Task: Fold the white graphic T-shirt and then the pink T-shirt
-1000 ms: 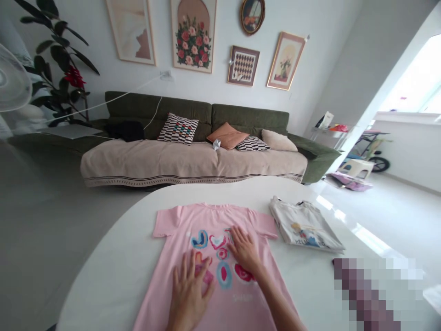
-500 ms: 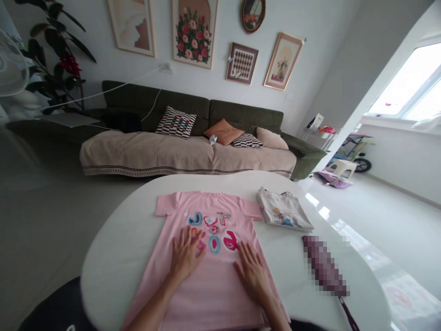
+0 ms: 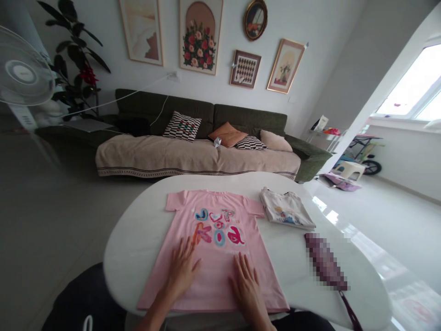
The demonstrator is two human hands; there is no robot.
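A pink T-shirt with a colourful print lies spread flat, front up, on the white oval table. My left hand rests flat on its lower left part, fingers spread and open. Resting flat on the lower right part near the hem is my right hand, fingers also stretched out. Neither hand holds anything.
A folded white T-shirt lies to the right of the pink one. A blurred-out dark object lies further right near the table edge. Behind stand a green sofa with cushions, a fan and a plant at left.
Both hands have slid down the pink T-shirt from the printed chest toward the hem, staying flat. The view has pulled back, so more of the table shows.
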